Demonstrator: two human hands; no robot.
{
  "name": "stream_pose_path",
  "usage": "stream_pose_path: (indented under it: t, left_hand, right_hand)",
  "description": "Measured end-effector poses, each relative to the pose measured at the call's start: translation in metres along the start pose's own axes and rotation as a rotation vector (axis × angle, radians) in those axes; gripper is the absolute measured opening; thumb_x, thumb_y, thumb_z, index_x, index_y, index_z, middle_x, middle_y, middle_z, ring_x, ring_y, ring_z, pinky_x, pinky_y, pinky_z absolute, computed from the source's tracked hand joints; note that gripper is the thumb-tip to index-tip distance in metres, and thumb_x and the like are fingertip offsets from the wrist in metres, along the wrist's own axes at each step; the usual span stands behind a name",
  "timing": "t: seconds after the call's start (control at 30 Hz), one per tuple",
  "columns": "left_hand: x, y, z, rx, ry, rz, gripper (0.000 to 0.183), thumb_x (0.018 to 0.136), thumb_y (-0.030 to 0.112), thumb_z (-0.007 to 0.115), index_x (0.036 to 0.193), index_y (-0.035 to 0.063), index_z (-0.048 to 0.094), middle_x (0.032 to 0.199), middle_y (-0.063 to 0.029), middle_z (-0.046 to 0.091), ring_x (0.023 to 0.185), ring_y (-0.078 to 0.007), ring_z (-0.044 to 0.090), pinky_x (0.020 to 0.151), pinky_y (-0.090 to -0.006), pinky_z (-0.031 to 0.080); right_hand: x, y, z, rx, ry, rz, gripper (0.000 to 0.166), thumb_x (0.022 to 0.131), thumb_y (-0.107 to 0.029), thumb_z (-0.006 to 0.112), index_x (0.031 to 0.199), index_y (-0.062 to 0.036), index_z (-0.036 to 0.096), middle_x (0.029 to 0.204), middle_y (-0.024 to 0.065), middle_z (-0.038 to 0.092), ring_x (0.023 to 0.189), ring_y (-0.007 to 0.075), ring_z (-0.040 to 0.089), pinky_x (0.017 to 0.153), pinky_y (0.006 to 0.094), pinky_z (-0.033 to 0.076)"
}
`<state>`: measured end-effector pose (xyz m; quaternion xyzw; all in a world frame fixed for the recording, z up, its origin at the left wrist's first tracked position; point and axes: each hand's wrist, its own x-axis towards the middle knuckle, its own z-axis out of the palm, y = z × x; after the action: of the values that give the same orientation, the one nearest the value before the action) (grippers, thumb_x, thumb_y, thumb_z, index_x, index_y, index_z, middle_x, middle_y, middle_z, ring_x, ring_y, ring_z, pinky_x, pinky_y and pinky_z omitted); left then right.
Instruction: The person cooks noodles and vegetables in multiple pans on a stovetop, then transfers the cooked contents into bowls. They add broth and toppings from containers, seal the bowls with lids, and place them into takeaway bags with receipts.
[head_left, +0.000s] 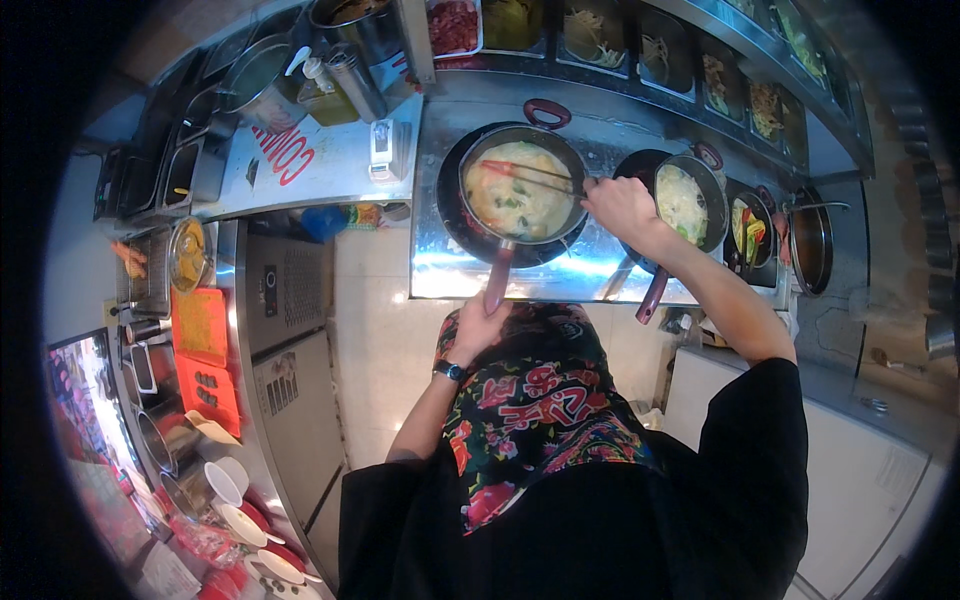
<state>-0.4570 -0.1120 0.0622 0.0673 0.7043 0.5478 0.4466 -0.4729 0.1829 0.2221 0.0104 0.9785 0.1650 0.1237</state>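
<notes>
On the left burner sits a deep frying pan (577, 225) with a creamy stew (517, 199) holding green and orange pieces. My left hand (478, 326), with a watch at the wrist, grips the pan's reddish-brown handle (498, 281). Metal tongs with red tips (536, 174) reach into the stew from the right, and my right hand (619, 204) is closed around them. Just right of that hand, a second pan (720, 217) holds pale food with green bits (680, 202); its handle (654, 296) points toward me. My forearm passes over its near side.
Farther right, a small pan of vegetables (752, 229) sits near a large round pan (812, 240). Ingredient containers (596, 37) line the back shelf. On the left counter are a pump bottle (326, 94), a pot (262, 75) and a white device (386, 150). Orange trays (201, 326) lie lower left.
</notes>
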Motion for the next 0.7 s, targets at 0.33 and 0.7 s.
stream_pose_path:
  t: [0.33,0.7]
  left_hand:
    - [0.002,0.006,-0.005,0.003,-0.091,-0.005,0.028,0.094,0.025,0.065,0.096,0.0022,0.048,0.062,-0.0020,0.052,0.042,-0.0118,0.052,0.039,-0.0276,0.042]
    - [0.004,0.000,-0.002,0.056,-0.011,0.019,0.030,0.094,0.026,0.065,0.091,0.0005,0.049,0.059,-0.0045,0.054,0.041,-0.0131,0.053,0.037,-0.0285,0.042]
  right_hand:
    - [-0.045,0.007,-0.036,0.327,-0.346,0.042,0.037,0.088,-0.037,0.065,0.092,-0.0003,0.071,0.085,0.0191,0.071,0.084,0.0353,0.071,0.075,0.0449,0.058]
    - [-0.038,-0.004,-0.014,0.386,-0.245,0.414,0.035,0.088,-0.036,0.065,0.094,-0.0021,0.073,0.087,0.0185,0.072,0.084,0.0345,0.072,0.073,0.0435,0.058]
